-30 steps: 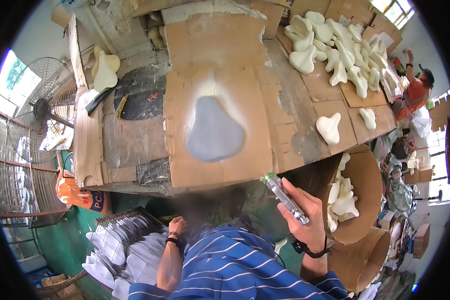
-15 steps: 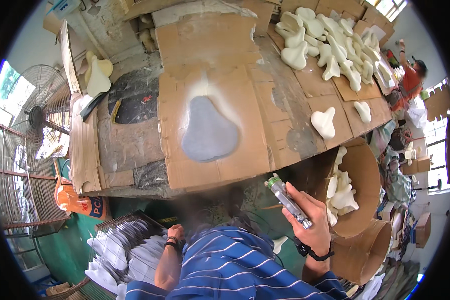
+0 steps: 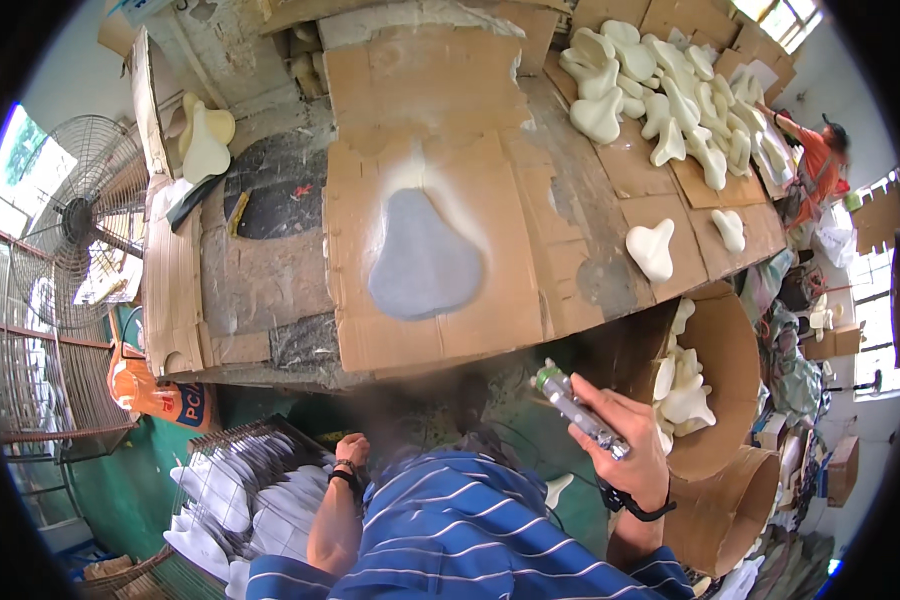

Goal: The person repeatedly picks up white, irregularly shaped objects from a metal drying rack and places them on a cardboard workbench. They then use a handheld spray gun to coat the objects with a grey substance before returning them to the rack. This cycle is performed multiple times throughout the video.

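Observation:
My right hand is wrapped round a metal spray gun with a green ring near its front end, held in the air past the table's near edge. The gun tilts up and to the left. A flat-looking grey saddle shape lies in the middle of the cardboard sheet, ringed by whitish overspray. Its thickness is hard to tell. Low beside my body, my left hand hangs with its fingers curled in and nothing visible in them. A rack of light-grey saddle-shaped pieces stands beside that forearm.
Cream saddle-shaped pads crowd the table's far right; two lie nearer. A cardboard drum with more pads is right of the gun. A fan and an orange sack are left. A person in orange stands far right.
My view has shifted slightly. The spray gun has moved a little down and right, away from the table edge. The person at far right has reached toward the pads on the table.

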Demonstrator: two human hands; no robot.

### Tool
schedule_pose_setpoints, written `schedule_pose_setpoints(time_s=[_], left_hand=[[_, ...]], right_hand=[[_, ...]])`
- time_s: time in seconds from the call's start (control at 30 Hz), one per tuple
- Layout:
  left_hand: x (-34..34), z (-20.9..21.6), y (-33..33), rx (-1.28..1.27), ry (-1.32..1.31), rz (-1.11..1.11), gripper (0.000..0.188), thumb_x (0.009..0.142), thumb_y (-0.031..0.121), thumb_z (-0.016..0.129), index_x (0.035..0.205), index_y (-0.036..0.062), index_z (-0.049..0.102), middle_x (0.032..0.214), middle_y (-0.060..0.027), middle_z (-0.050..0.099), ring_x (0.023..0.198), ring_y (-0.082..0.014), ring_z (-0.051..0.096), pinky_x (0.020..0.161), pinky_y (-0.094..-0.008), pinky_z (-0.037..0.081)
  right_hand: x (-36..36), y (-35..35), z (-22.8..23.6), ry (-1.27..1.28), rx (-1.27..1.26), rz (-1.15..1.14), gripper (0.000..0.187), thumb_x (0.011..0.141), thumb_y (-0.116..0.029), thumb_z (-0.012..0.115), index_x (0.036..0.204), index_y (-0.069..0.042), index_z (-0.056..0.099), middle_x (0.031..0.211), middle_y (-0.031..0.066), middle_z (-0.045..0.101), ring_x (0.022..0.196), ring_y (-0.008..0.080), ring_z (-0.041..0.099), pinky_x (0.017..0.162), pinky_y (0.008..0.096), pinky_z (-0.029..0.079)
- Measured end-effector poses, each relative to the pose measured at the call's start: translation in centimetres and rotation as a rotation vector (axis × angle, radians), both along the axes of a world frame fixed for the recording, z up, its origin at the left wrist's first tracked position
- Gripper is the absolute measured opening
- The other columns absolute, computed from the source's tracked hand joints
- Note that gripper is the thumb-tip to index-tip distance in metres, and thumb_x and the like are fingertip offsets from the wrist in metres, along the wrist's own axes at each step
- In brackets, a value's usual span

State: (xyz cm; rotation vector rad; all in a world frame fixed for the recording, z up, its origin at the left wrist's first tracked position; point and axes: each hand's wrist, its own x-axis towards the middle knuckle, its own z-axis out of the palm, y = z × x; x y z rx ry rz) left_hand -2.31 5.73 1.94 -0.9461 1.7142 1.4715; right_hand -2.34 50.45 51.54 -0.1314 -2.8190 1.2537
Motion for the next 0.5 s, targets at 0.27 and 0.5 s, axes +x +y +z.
schedule_pose_setpoints(time_s=[0.27, 0.5], left_hand=[[1.2, -0.4, 0.1, -0.136, -0.014, -0.125, 0.029, 0.083, 0.017, 0.069, 0.108, 0.0032, 0.073, 0.086, -0.0087, 0.073, 0.070, -0.0187, 0.072, 0.058, -0.0332, 0.055], [0.9, -1.1, 0.2, -0.135, 0.000, -0.128, 0.032, 0.081, 0.015, 0.067, 0.110, 0.0027, 0.073, 0.086, -0.0081, 0.073, 0.070, -0.0194, 0.071, 0.058, -0.0334, 0.055]], right_hand=[[0.8, 0.7, -0.3, -0.082, 0.023, 0.088, 0.069, 0.068, 0.011, 0.067, 0.135, -0.002, 0.059, 0.092, 0.0175, 0.067, 0.076, 0.0359, 0.065, 0.069, 0.0360, 0.053], [0.0, 0.8, -0.6, 0.072, -0.043, -0.078, 0.060, 0.075, 0.007, 0.072, 0.133, -0.003, 0.061, 0.095, 0.0171, 0.069, 0.078, 0.0311, 0.068, 0.070, 0.0329, 0.053]])
